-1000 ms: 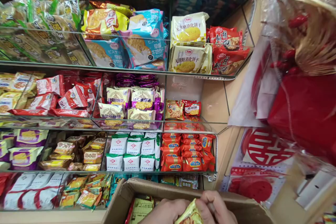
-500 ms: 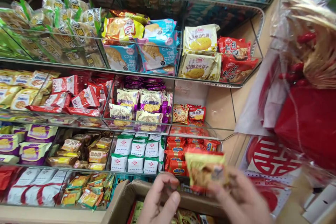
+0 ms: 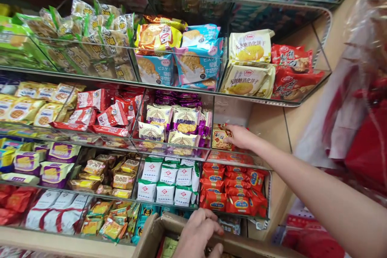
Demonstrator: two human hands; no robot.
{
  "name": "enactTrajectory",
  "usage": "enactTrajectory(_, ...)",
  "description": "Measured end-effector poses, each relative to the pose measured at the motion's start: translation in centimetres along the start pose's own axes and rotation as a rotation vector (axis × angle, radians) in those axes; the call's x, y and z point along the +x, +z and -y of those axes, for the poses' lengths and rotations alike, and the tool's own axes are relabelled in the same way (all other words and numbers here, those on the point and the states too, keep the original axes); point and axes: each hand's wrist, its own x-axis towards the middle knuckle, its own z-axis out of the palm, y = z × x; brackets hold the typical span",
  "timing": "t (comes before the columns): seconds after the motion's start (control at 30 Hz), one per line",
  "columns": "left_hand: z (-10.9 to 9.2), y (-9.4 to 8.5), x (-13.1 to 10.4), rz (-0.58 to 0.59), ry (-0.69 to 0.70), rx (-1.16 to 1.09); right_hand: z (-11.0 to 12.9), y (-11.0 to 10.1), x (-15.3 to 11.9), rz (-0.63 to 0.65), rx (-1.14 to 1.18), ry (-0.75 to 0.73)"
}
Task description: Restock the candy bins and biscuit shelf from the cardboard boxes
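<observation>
My right hand (image 3: 238, 136) reaches into a shelf compartment on the right, its fingers closed at the edge of a small red and gold snack packet (image 3: 220, 138). The fingers partly cover the packets there. Lower down, my left hand (image 3: 198, 234) is over an open cardboard box (image 3: 178, 222), fingers loosely bent, thumb apart, nothing visible in them. Inside the box a yellow-green packet (image 3: 169, 246) shows, and my left hand hides much of the rest.
Glass-fronted shelves hold rows of wrapped snacks: white-green packets (image 3: 165, 175), red packets (image 3: 238, 187), cream and purple biscuit packets (image 3: 184, 123). A glass divider edge (image 3: 236, 160) runs below my right hand. Red goods in clear plastic (image 3: 367, 141) hang at right.
My right hand has carried the packet from above the box up and forward into the compartment. The left hand stays over the box. The view has shifted, moving the shelves rightward.
</observation>
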Motion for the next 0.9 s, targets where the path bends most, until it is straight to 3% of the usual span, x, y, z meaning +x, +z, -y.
enactTrajectory(0.17,1.1,0.4,0.0,0.046,0.061,0.057,0.8,0.3,0.7,0.030,-0.010,0.144)
enactTrajectory(0.4,1.2,0.3,0.4,0.125,0.087,0.070,1.3,0.8,1.2,0.010,-0.015,0.134)
enactTrajectory(0.63,0.9,0.0,0.4,0.133,0.118,0.061,1.3,1.4,0.8,0.076,-0.009,0.119)
enactTrajectory(0.77,0.1,-0.5,0.7,0.107,0.110,0.049,0.7,1.7,1.3,0.085,-0.005,0.100)
enactTrajectory(0.9,-1.4,-1.4,1.0,0.112,0.038,0.077,0.7,0.0,0.3,-0.034,0.014,0.072)
